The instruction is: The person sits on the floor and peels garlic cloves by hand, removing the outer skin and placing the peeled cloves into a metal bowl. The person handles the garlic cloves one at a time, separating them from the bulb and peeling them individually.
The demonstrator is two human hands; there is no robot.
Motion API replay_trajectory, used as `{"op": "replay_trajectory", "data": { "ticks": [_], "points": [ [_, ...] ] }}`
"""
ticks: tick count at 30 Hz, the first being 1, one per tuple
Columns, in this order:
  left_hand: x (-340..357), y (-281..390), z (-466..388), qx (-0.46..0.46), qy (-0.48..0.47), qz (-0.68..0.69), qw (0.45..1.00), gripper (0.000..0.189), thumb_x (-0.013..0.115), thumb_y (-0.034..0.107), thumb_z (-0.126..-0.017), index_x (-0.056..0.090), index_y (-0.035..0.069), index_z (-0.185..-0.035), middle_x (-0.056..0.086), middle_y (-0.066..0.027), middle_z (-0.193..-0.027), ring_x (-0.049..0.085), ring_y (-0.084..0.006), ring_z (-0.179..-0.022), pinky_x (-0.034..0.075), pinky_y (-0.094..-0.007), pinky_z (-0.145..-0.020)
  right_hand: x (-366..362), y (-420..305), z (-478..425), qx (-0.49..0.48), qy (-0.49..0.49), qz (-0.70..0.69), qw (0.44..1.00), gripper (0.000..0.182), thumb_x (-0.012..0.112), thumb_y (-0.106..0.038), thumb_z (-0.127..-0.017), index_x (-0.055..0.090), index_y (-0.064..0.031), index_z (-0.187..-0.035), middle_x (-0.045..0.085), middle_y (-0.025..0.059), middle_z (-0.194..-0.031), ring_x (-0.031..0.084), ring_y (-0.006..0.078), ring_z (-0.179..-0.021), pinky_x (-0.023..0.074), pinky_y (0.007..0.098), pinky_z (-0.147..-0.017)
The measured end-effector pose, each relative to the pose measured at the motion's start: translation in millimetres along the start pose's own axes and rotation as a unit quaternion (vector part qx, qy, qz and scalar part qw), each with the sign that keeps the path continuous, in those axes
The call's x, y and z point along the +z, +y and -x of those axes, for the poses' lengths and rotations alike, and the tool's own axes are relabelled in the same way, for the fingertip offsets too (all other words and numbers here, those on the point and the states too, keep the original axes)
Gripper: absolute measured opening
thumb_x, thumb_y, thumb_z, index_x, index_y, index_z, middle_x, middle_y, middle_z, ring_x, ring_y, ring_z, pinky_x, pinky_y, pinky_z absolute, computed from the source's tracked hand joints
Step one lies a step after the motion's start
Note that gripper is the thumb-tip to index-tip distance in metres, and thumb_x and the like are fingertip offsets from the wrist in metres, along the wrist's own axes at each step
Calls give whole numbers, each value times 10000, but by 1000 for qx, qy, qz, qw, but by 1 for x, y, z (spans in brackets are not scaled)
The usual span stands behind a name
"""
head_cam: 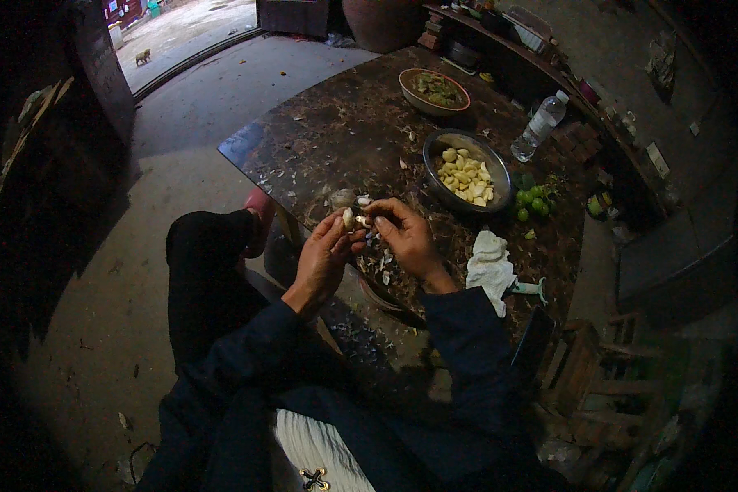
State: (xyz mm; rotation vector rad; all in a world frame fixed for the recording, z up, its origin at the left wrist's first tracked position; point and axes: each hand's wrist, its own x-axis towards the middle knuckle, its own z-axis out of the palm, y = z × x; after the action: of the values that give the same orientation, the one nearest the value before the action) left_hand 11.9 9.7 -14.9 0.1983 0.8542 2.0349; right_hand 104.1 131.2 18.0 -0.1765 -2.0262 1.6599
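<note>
My left hand (327, 257) pinches a pale garlic clove (348, 219) between thumb and forefinger above the table's near edge. Close beside it, the bent fingers of my right hand (411, 241) are closed on a small pale garlic piece (362, 221); its far side is partly hidden. Just beyond the fingertips, a garlic bulb (342, 197) and a loose clove (365, 201) lie on the dark marbled table (344, 141). A steel bowl (432, 152) of peeled garlic cloves (464, 175) stands beyond my right hand. Papery garlic skins (385, 261) litter the table edge.
Past the steel bowl are a patterned bowl of food (433, 109) and a plastic bottle (538, 126). Green round fruits (534, 202) lie right of it. A white cloth (491, 264) and a green-handled peeler (532, 288) rest nearer me. A wooden chair (575, 366) stands at right.
</note>
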Motion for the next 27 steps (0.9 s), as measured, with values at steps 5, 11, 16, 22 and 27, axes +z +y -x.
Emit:
{"op": "replay_trajectory", "data": {
  "ticks": [5,11,16,22,27],
  "points": [
    [-1,-1,-2,8,3,-64,998,331,520,178,-862,465,26,-1151,542,-55,-1010,543,-144,-880,449,-257,-757,11,5,-2,-48,21,112,992,281,600,-141,-800,525,-26,-1045,532,52,-871,520,127,-824,430,231,-671],
    [-3,-3,-3,16,-15,-83,996,335,535,159,-853,466,17,-1149,540,-56,-1033,536,-147,-904,438,-260,-775,12,-7,-1,-73,37,122,989,176,624,-80,-765,573,-21,-923,547,64,-853,542,143,-778,436,250,-650],
    [-8,-4,-4,4,-23,-56,998,342,516,186,-865,449,12,-1152,541,-64,-1003,540,-150,-882,458,-273,-748,12,-5,0,-78,41,107,990,124,627,-52,-756,569,-9,-857,559,57,-810,553,148,-738,440,252,-649],
    [0,2,1,-5,2,-12,1000,344,476,201,-883,391,29,-1169,523,-87,-988,549,-182,-853,471,-290,-721,9,-4,2,-40,20,14,999,95,574,-78,-806,569,3,-857,568,60,-790,549,131,-714,444,250,-623],
    [-1,5,1,6,-41,-20,999,341,465,197,-887,359,45,-1174,508,-106,-1003,550,-194,-858,477,-299,-712,-3,5,0,-114,-94,94,984,102,565,-96,-807,575,-7,-857,567,61,-764,528,148,-711,414,254,-637]
  ]
}}
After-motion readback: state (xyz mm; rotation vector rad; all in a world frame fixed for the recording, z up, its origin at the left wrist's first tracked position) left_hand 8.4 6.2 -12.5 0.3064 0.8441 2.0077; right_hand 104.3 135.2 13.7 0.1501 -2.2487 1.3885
